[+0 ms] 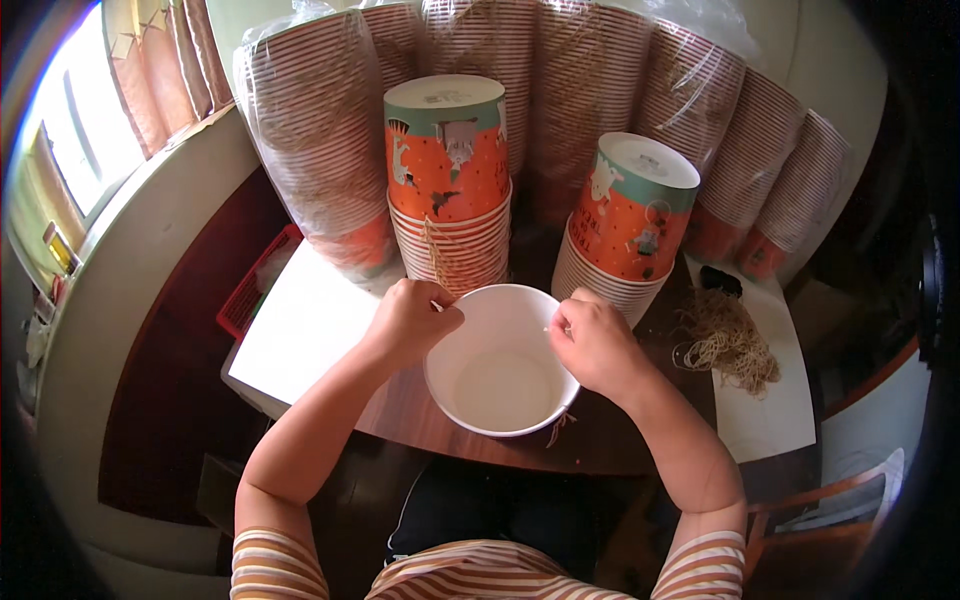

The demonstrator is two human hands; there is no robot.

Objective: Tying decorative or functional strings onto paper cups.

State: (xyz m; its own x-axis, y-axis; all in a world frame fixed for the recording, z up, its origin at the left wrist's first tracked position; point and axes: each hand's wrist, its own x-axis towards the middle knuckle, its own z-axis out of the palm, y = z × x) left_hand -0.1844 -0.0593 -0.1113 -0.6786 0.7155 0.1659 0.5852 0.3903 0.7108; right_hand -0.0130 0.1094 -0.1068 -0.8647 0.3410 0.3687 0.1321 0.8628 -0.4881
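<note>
A white-lined paper bucket (505, 385) stands mouth up on the brown table in front of me. At the left of its rim my left hand (408, 322) is closed in a pinch, with a tiny pale bit showing at the fingertips. My right hand (598, 345) pinches at the right side of the rim, fingertips over the mouth. What either pinch holds is too small to make out. Just beyond stand two stacks of upside-down paper buckets, orange and green with cartoon figures: a left stack (448, 165) and a right stack (640, 215).
Tall plastic-wrapped bucket stacks (315, 130) line the back. A tangle of tan cord (735, 340) lies at the right, beside a small black object (720, 280). A few thin reddish strands (562, 425) lie by the bucket. A red basket (255, 285) is at the left, a wooden chair (830, 530) lower right.
</note>
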